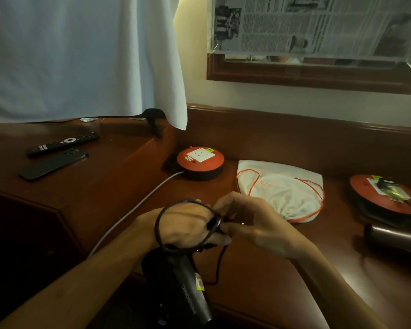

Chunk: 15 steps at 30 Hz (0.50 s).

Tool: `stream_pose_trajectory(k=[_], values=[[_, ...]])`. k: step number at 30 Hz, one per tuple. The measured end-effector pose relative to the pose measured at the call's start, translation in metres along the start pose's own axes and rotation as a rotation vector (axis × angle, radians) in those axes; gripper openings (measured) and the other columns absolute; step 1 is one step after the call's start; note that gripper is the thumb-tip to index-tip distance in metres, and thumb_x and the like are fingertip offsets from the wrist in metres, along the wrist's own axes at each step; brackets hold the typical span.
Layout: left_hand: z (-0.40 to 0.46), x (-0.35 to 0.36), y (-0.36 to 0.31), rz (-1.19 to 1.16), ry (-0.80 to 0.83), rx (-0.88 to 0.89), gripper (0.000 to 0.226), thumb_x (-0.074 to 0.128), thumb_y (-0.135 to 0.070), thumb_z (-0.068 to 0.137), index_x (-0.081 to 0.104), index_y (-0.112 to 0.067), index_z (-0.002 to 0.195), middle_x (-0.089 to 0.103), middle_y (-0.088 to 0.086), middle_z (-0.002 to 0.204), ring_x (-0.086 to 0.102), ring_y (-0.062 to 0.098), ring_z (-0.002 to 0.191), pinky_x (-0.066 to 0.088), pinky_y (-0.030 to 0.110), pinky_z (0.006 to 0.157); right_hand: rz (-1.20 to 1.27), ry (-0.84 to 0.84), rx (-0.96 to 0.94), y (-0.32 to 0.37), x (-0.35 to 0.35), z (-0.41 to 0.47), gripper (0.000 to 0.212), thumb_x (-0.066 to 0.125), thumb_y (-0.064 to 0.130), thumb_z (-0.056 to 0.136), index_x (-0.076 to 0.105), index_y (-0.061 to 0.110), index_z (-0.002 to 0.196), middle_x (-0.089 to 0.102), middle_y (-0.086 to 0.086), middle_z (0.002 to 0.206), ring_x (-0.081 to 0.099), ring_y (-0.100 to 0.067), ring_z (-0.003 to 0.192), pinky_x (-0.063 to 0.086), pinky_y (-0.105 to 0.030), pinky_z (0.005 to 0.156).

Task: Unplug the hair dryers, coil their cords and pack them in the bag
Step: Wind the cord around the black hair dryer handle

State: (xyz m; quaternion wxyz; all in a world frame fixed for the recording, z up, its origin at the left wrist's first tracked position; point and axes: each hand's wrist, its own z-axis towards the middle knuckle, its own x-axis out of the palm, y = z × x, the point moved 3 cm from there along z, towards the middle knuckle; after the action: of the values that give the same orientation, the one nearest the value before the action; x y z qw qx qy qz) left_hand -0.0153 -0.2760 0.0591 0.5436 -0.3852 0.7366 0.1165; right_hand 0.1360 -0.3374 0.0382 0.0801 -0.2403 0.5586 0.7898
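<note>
Head view shows the black hair dryer (180, 288) lying at the near edge of the desk (259, 276), already unplugged, its black cord (160, 224) looped around the left hand (188, 227), which is closed on the gathered turns. The right hand (254, 224) pinches the cord's loose end just beside the left fingers, feeding another turn. A short slack run of cord drops from the hands to the desk and back to the dryer. To coil well, I judge the loops should stay even and loose enough to slide off the hand, with the tail tucked or wrapped so the bundle holds. The white drawstring bag (282, 186) lies flat behind the hands, its mouth apparently drawn closed, so it will need opening. A second hair dryer (394, 236) rests at the right, its cord leading toward the red reel (377, 193), apparently plugged in there. Another red socket reel (199, 162) sits left of the bag with its socket empty.
</note>
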Motion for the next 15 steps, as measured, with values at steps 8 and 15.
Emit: stream_pose_trajectory(k=[8, 15], values=[[0.002, -0.006, -0.009, 0.064, -0.101, 0.068, 0.046, 0.051, -0.073, 0.091, 0.058, -0.030, 0.106, 0.061, -0.007, 0.095, 0.062, 0.011, 0.081, 0.049, 0.033, 0.073, -0.295, -0.245, 0.048, 0.017, -0.018, -0.020, 0.019, 0.070, 0.013, 0.093, 0.068, 0.023, 0.109, 0.067, 0.010, 0.099, 0.069, -0.011, 0.094, 0.060, -0.031, 0.079], [0.003, 0.004, -0.012, 0.195, -0.127, 0.012, 0.038, 0.057, -0.066, 0.092, 0.053, -0.029, 0.099, 0.058, -0.006, 0.083, 0.057, 0.011, 0.068, 0.042, 0.030, 0.060, -0.407, -0.471, 0.172, 0.014, 0.004, -0.044, 0.043, 0.071, 0.015, 0.093, 0.052, 0.033, 0.127, 0.068, 0.014, 0.087, 0.066, 0.005, 0.086, 0.051, -0.010, 0.071]])
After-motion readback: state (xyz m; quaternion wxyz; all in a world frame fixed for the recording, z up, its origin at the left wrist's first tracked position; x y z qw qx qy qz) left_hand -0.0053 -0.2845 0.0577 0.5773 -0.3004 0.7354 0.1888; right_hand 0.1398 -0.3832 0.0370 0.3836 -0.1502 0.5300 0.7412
